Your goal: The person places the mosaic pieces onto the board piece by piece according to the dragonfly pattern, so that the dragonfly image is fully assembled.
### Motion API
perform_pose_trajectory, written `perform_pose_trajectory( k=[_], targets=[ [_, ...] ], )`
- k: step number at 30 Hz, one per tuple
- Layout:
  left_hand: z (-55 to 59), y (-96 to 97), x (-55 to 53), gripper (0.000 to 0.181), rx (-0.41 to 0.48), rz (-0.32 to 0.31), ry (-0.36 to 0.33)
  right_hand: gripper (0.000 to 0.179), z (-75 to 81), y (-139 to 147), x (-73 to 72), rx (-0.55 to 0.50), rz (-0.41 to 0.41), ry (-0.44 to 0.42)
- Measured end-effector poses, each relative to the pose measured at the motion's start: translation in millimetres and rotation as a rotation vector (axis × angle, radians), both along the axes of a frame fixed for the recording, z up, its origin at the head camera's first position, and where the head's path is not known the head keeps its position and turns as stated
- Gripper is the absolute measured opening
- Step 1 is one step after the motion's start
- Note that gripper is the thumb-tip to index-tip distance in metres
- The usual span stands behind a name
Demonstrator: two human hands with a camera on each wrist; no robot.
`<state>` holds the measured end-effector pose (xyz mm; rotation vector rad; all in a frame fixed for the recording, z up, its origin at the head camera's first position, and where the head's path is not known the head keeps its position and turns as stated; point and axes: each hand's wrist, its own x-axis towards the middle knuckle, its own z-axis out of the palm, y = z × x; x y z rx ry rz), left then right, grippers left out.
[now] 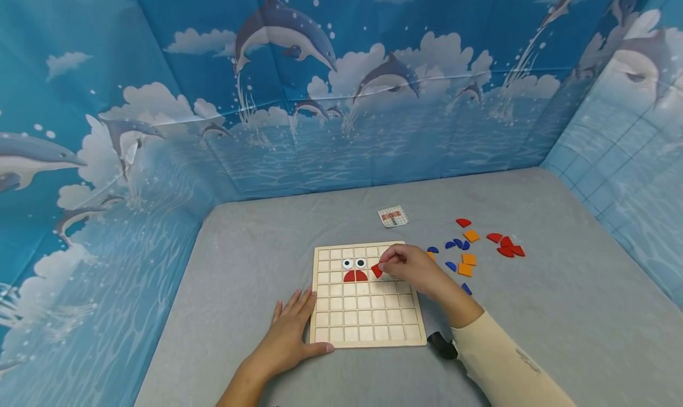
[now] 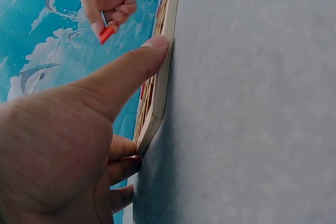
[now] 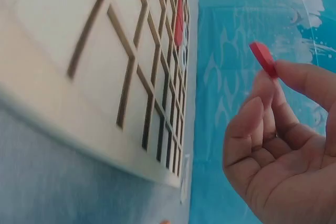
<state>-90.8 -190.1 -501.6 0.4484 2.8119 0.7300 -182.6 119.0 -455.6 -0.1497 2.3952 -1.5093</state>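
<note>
A light wooden grid board (image 1: 350, 318) lies on the grey cloth. Two round eye tiles (image 1: 354, 264) sit side by side in its upper cells, with two red quarter-round tiles (image 1: 355, 276) directly below them. My right hand (image 1: 413, 268) pinches another red tile (image 3: 263, 59) between thumb and finger, above the board to the right of the placed ones. My left hand (image 1: 289, 336) rests at the board's lower left corner, its fingers straight along the left side and the thumb (image 2: 134, 66) on the front edge.
Right of the board lie loose red tiles (image 1: 506, 250), blue half-round tiles (image 1: 451, 266) and orange square tiles (image 1: 465, 270). Behind it is a small pattern card (image 1: 393, 216). A black object (image 1: 443, 346) lies near my right sleeve. Dolphin-printed curtains (image 1: 373, 128) enclose the table.
</note>
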Motion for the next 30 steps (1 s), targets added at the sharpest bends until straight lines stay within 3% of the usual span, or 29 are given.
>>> perform_pose_trajectory(
  k=[7, 16, 21, 30],
  targets=[
    [0.8, 0.3, -1.1, 0.113, -0.004, 0.0, -0.005, 0.008, -4.9, -14.3, -2.8, 0.051, 0.083, -0.009],
    [1.9, 1.0, -1.0, 0.112, -0.004, 0.003, 0.0, 0.008, -15.2, -29.4, -6.1, 0.004, 0.118, -0.102],
    [1.6, 0.8, -1.0, 0.112, -0.008, -0.003, 0.016, 0.007, -18.6, -32.7, -6.5, 0.022, 0.109, -0.139],
    [1.1, 1.4, -0.2, 0.112, -0.008, -0.001, 0.003, 0.009, -21.8, -34.2, -4.1, 0.081, 0.106, -0.118]
  ],
)
